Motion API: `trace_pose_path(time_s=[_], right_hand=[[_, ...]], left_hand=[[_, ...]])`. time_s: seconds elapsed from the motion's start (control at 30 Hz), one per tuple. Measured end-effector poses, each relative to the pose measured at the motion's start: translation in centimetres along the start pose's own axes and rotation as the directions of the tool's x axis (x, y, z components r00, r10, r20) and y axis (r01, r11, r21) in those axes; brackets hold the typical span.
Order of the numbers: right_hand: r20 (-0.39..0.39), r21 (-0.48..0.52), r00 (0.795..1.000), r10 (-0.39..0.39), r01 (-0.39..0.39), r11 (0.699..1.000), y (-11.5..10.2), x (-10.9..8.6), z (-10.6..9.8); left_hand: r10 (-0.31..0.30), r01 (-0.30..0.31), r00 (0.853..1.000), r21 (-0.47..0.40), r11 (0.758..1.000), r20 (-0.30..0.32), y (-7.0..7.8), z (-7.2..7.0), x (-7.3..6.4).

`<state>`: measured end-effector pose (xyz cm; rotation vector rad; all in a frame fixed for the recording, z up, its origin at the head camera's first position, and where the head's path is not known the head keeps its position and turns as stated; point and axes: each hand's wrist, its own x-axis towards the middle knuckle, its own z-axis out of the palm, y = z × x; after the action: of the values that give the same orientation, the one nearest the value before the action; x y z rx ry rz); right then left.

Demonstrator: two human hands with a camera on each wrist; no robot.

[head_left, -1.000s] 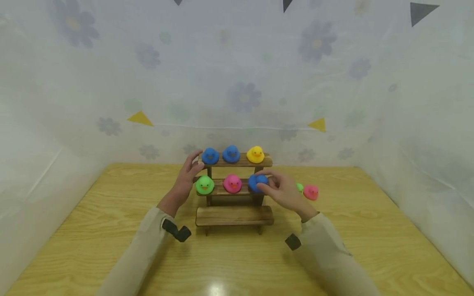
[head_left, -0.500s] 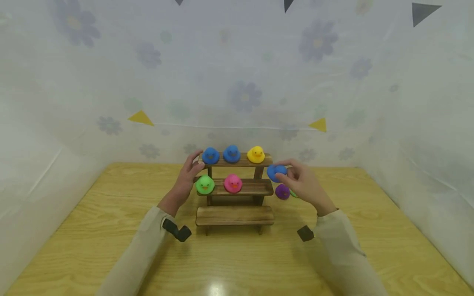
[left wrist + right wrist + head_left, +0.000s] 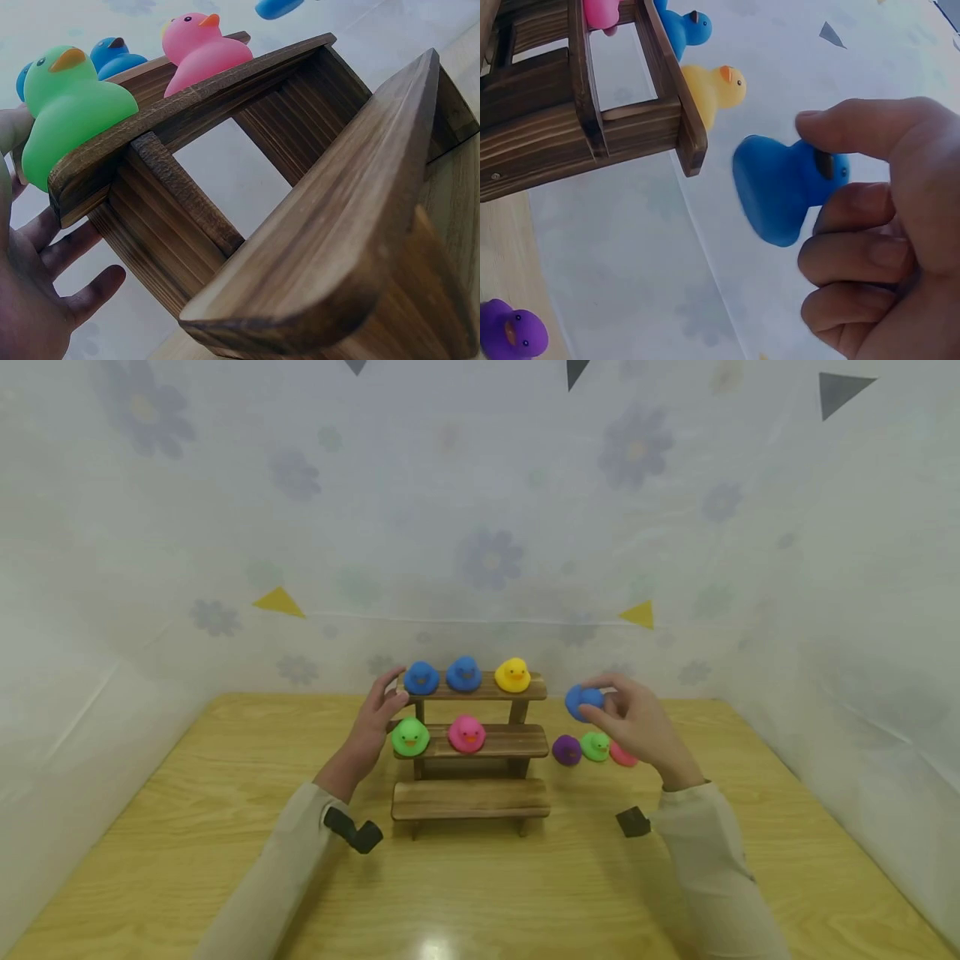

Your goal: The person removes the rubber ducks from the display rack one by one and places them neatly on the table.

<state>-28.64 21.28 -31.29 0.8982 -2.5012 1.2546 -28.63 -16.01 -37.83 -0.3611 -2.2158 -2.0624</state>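
Note:
A small three-tier wooden stand [image 3: 471, 797] stands on the table. My left hand [image 3: 369, 727] is at its left side, index finger and thumb gripping the end of the top shelf; the other fingers [image 3: 97, 292] spread beside the stand. My right hand [image 3: 637, 718] pinches a blue rubber duck [image 3: 769, 187] between thumb and fingers, in the air right of the stand. Along the top shelf sit two blue ducks [image 3: 464, 675] and a yellow duck [image 3: 513, 676]. The middle shelf bears a green duck [image 3: 410, 737] and a pink duck [image 3: 467, 735] at its left and centre.
On the table right of the stand lie a purple duck [image 3: 567, 750], a second green duck [image 3: 596, 746] and a second pink duck [image 3: 624, 754], partly behind my right hand. A flower-patterned white sheet [image 3: 491, 510] hangs behind and at both sides of the wooden table [image 3: 480, 893].
My right hand has lifted the blue duck off the right end of the middle shelf and carried it right and up. My left hand has stayed at the stand.

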Motion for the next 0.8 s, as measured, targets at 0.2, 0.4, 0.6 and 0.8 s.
trace_pose_path(time_s=[0.2,0.4,0.6,0.8], right_hand=[[0.077,-0.012,0.994,0.076,-0.075,0.997,0.8,-0.1,-0.3],[0.086,-0.005,0.992,0.096,-0.095,0.995,1.3,0.0,-0.6],[0.214,-0.047,0.958,0.189,-0.183,0.982,1.5,0.1,-0.9],[0.288,-0.066,0.934,0.211,-0.2,0.978,2.5,0.2,-0.8]], left_hand=[[-0.001,0.001,1.0,-0.008,1.0,0.005,0.0,0.0,-0.1],[-0.001,0.001,1.0,-0.008,1.0,0.004,0.0,0.0,0.0],[0.005,-0.005,1.0,-0.01,1.0,0.007,-0.1,-0.1,0.1],[0.007,-0.007,1.0,0.008,1.0,0.01,-0.2,-0.2,0.1]])
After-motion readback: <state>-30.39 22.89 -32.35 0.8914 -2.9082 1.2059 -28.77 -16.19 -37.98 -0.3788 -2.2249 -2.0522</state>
